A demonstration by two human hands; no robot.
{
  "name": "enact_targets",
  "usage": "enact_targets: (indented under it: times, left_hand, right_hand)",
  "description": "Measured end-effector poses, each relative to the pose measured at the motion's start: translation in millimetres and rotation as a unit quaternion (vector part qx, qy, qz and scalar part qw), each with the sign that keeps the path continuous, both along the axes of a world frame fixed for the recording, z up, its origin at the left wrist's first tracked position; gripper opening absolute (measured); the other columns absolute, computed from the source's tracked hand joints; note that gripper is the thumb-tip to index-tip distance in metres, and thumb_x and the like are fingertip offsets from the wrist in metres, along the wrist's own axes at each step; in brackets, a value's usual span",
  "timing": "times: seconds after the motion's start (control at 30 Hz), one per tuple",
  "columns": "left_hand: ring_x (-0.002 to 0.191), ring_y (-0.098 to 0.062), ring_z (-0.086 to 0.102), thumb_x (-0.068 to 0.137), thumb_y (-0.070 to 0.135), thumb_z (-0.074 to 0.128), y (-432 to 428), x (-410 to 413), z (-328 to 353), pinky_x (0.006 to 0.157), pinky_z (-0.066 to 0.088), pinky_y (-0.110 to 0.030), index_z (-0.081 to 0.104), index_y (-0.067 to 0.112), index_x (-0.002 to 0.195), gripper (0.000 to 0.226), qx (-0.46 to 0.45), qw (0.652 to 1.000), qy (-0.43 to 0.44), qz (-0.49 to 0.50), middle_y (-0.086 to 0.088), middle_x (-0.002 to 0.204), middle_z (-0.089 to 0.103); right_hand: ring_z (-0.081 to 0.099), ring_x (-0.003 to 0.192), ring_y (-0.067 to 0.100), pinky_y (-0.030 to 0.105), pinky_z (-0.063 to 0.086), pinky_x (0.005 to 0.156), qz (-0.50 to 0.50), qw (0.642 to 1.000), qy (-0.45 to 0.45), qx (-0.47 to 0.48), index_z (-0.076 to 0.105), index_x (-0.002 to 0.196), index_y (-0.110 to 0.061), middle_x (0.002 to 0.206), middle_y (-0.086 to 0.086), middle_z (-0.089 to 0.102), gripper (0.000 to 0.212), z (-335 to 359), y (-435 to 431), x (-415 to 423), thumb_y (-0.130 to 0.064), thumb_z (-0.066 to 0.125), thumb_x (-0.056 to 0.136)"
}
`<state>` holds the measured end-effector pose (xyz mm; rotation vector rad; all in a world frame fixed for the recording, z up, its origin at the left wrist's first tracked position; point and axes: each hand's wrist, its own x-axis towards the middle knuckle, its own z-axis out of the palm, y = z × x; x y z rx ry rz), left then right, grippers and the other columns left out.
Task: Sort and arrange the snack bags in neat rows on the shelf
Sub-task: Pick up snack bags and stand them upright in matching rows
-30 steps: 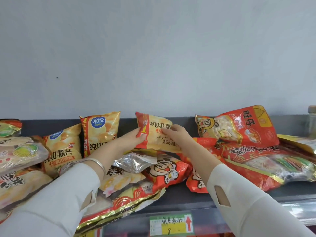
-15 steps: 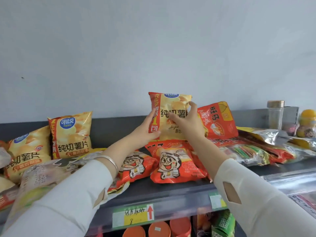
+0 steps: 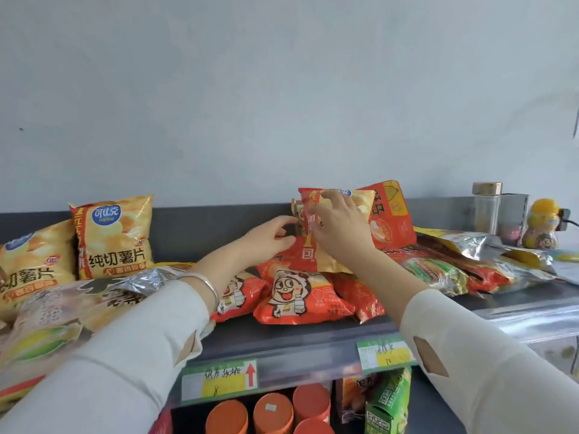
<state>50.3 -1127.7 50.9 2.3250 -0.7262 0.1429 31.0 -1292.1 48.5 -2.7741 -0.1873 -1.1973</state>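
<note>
From the head camera I see both arms in white sleeves reaching over the shelf (image 3: 300, 336). The potato chip bag (image 3: 308, 256), yellow with a red stripe on its left side, stands almost upright near the back edge of the shelf, a little right of the middle. It rests on top of the red cartoon-face bags (image 3: 297, 296) and leans against a large red bag (image 3: 391, 220) behind it.

The right grip (image 3: 340, 228) lies flat on the front of the chip bag, with its fingers spread and pressing on it. The left grip (image 3: 269, 238) is at the left edge of the same bag, and its thumb and curled fingers pinch the red stripe there. A silver bracelet (image 3: 203, 281) sits on the left wrist.

At the left end of the shelf, two more yellow chip bags (image 3: 114, 236) stand against the back wall. At the right end there are a glass jar (image 3: 487, 208) and a yellow bottle (image 3: 542, 227). Price labels (image 3: 219, 379) hang on the front edge.
</note>
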Motion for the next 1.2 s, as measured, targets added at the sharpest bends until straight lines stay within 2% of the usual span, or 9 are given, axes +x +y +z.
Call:
enact_targets:
  times: [0.1, 0.23, 0.53, 0.67, 0.77, 0.9, 1.0, 1.1, 1.2]
  left_hand:
    - [0.119, -0.018, 0.05, 0.098, 0.026, 0.046, 40, -3, 9, 0.091, 0.04, -0.026, 0.048, 0.021, 0.133, 0.036, 0.034, 0.997, -0.015, 0.073, -0.005, 0.132, 0.053]
    - [0.119, -0.019, 0.051, 0.096, 0.028, 0.048, 98, -5, 9, 0.098, 0.042, -0.031, 0.055, 0.016, 0.127, 0.034, 0.089, 0.982, -0.002, 0.168, -0.003, 0.13, 0.056]
    - [0.137, -0.024, 0.032, 0.094, 0.05, 0.042, 173, 25, -9, 0.109, 0.029, -0.035, 0.038, 0.011, 0.142, 0.062, 0.152, 0.945, 0.142, 0.254, -0.006, 0.15, 0.033]
    - [0.14, -0.026, 0.027, 0.092, 0.056, 0.041, 187, 37, -10, 0.111, 0.025, -0.036, 0.029, 0.013, 0.146, 0.07, 0.107, 0.939, 0.181, 0.272, -0.007, 0.154, 0.026]
    - [0.144, -0.025, 0.018, 0.092, 0.058, 0.038, 195, 43, -13, 0.115, 0.021, -0.038, 0.021, 0.013, 0.149, 0.075, 0.137, 0.94, 0.183, 0.252, -0.006, 0.157, 0.016]
    - [0.14, -0.028, 0.025, 0.087, 0.038, 0.063, 203, 51, -18, 0.111, 0.026, -0.04, 0.018, 0.021, 0.149, 0.078, -0.059, 0.959, 0.155, 0.231, -0.008, 0.155, 0.021]
    - [0.129, -0.03, 0.042, 0.084, 0.016, 0.069, 205, 55, -16, 0.107, 0.035, -0.046, 0.024, 0.023, 0.146, 0.077, -0.283, 0.926, 0.112, 0.225, -0.012, 0.143, 0.042]
    - [0.112, -0.031, 0.057, 0.08, 0.017, 0.073, 209, 57, -11, 0.097, 0.044, -0.052, 0.05, 0.015, 0.129, 0.055, -0.424, 0.872, 0.131, 0.205, -0.013, 0.125, 0.06]
    - [0.107, -0.026, 0.057, 0.086, 0.014, 0.066, 209, 52, -17, 0.092, 0.046, -0.04, 0.063, 0.008, 0.113, 0.028, -0.402, 0.878, 0.154, 0.208, -0.007, 0.112, 0.065]
  right_hand:
    - [0.037, 0.131, 0.028, 0.043, 0.04, 0.101, 0.09, 0.995, -0.002, -0.048, 0.063, 0.122, -0.019, 0.138, 0.006, 0.047, 0.033, 2, 28, 6, -0.022, 0.045, 0.095]
    - [0.039, 0.128, 0.027, 0.041, 0.041, 0.1, 0.174, 0.975, 0.121, -0.059, 0.056, 0.129, -0.021, 0.135, 0.006, 0.048, 0.036, 1, 75, 21, -0.022, 0.046, 0.094]
    - [0.046, 0.127, 0.027, 0.036, 0.037, 0.102, 0.176, 0.898, 0.402, -0.037, 0.047, 0.138, -0.007, 0.14, 0.009, 0.049, 0.051, -8, 156, 54, -0.04, 0.036, 0.1]
    - [0.031, 0.14, 0.025, 0.036, 0.026, 0.111, 0.173, 0.883, 0.434, 0.034, 0.028, 0.149, -0.011, 0.155, 0.006, 0.03, 0.058, -12, 176, 60, -0.042, 0.037, 0.1]
    - [0.036, 0.136, 0.028, 0.035, 0.036, 0.103, 0.186, 0.869, 0.427, 0.169, 0.021, 0.152, -0.016, 0.153, 0.009, 0.03, 0.07, -17, 184, 68, -0.028, 0.058, 0.094]
    - [0.048, 0.125, 0.032, 0.037, 0.046, 0.095, 0.207, 0.817, 0.317, 0.435, 0.017, 0.151, -0.023, 0.146, 0.013, 0.038, 0.084, -19, 187, 83, -0.006, 0.067, 0.086]
    - [0.06, 0.108, 0.034, 0.051, 0.053, 0.089, 0.214, 0.755, 0.252, 0.566, 0.02, 0.15, -0.028, 0.135, 0.013, 0.049, 0.083, -18, 188, 95, 0.002, 0.061, 0.085]
    - [0.061, 0.106, 0.038, 0.055, 0.053, 0.087, 0.244, 0.714, 0.243, 0.61, 0.021, 0.15, -0.024, 0.139, 0.018, 0.048, 0.084, -15, 191, 102, 0.004, 0.061, 0.082]
    - [0.063, 0.084, 0.032, 0.046, 0.055, 0.081, 0.301, 0.703, 0.293, 0.574, 0.052, 0.128, -0.001, 0.121, 0.027, 0.06, 0.042, -11, 193, 97, 0.009, 0.05, 0.087]
